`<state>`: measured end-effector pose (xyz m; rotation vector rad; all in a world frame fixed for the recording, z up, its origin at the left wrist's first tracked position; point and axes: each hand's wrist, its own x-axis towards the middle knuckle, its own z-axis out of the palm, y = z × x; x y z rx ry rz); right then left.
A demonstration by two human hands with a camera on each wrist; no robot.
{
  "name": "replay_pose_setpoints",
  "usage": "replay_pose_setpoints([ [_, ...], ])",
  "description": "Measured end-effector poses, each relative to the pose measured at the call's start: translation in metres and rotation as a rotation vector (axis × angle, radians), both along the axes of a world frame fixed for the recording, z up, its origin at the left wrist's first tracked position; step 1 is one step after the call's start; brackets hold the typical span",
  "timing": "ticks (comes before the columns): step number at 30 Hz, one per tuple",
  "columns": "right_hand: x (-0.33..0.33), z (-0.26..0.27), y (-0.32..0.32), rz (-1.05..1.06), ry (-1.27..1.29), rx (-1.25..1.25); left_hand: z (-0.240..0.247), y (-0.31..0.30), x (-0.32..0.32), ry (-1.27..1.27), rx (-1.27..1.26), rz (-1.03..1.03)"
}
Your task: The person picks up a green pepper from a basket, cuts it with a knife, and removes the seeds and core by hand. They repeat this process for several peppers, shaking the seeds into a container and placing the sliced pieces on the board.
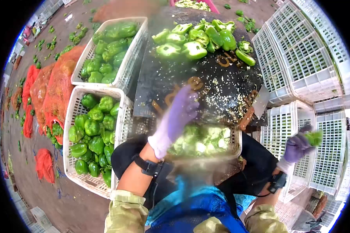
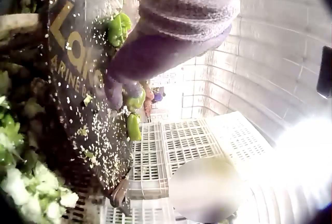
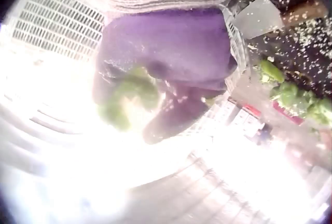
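Note:
Purple-and-white gloves cover both hands. In the head view my left hand (image 1: 179,112), blurred, reaches over the black board (image 1: 171,81) with its fingers extended. The left wrist view shows a green pepper piece (image 2: 136,99) beside those fingertips. Out to the right, over white crates, my right hand (image 1: 297,147) grips a cut green pepper (image 1: 314,138) between fingers and thumb; glare washes out part of that pepper (image 3: 129,97) in the right wrist view. Halved peppers (image 1: 198,39) are heaped at the board's far end. White seeds (image 1: 221,93) lie scattered across it.
A broad knife (image 1: 261,101) lies at the board's right edge. Two white crates (image 1: 122,116) of whole green peppers (image 1: 91,128) stand on the left. Pale pepper scraps (image 1: 202,143) fill a container below the board. Stacked crates (image 1: 299,54) rise at right; red net bags (image 1: 44,165) lie left.

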<state>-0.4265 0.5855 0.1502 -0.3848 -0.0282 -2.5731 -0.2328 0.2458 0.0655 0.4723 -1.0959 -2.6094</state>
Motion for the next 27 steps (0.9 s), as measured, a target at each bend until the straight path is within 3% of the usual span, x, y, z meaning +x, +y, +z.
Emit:
replay_pose_setpoints([
  [2,-0.026,0.005,0.008,0.162,0.27,0.043,-0.005,0.002,0.0,-0.014,0.129,0.005],
  [3,-0.043,0.001,0.015,0.124,0.333,0.253,-0.001,0.005,0.0,-0.009,0.04,0.01],
  [5,-0.051,0.011,-0.048,-0.241,0.216,0.896,-0.004,0.005,-0.005,-0.043,0.094,0.005],
  [6,-0.072,-0.003,-0.069,-0.22,0.398,1.291,-0.003,0.005,-0.007,-0.04,0.105,-0.001],
  [7,-0.081,-0.002,-0.102,-0.269,0.745,1.776,-0.002,0.006,-0.009,-0.05,0.118,0.007],
  [9,-0.113,-0.023,-0.147,-0.491,1.451,2.066,-0.001,0.005,-0.011,-0.031,0.068,0.014],
  [12,-0.172,-0.052,-0.197,-0.432,1.501,2.356,0.012,-0.001,-0.015,-0.058,0.1,0.03],
  [14,-0.192,-0.064,-0.222,-0.542,1.618,2.633,0.01,-0.005,-0.019,-0.108,0.14,0.039],
  [15,-0.238,-0.099,-0.22,-0.389,1.529,2.586,0.011,-0.008,-0.02,-0.105,0.143,0.044],
  [16,-0.243,-0.103,-0.228,-0.345,1.505,2.626,0.013,-0.01,-0.021,-0.103,0.146,0.048],
  [17,-0.244,-0.109,-0.234,-0.414,1.538,2.738,0.014,-0.011,-0.023,-0.134,0.217,0.06],
  [19,-0.241,-0.118,-0.241,-0.481,1.538,2.85,0.011,-0.012,-0.023,-0.084,0.108,0.034],
  [20,-0.246,-0.124,-0.241,-0.508,1.491,2.809,0.014,-0.013,-0.024,-0.113,0.153,0.022],
  [23,-0.229,-0.124,-0.239,-0.871,1.846,2.628,0.014,-0.013,-0.027,-0.146,0.171,0.024],
  [26,-0.214,-0.12,-0.222,-0.398,1.453,2.351,0.013,-0.011,-0.024,-0.13,0.094,0.006],
  [27,-0.195,-0.118,-0.211,-0.054,1.0,1.961,0.009,-0.008,-0.024,-0.132,0.061,0.006],
])
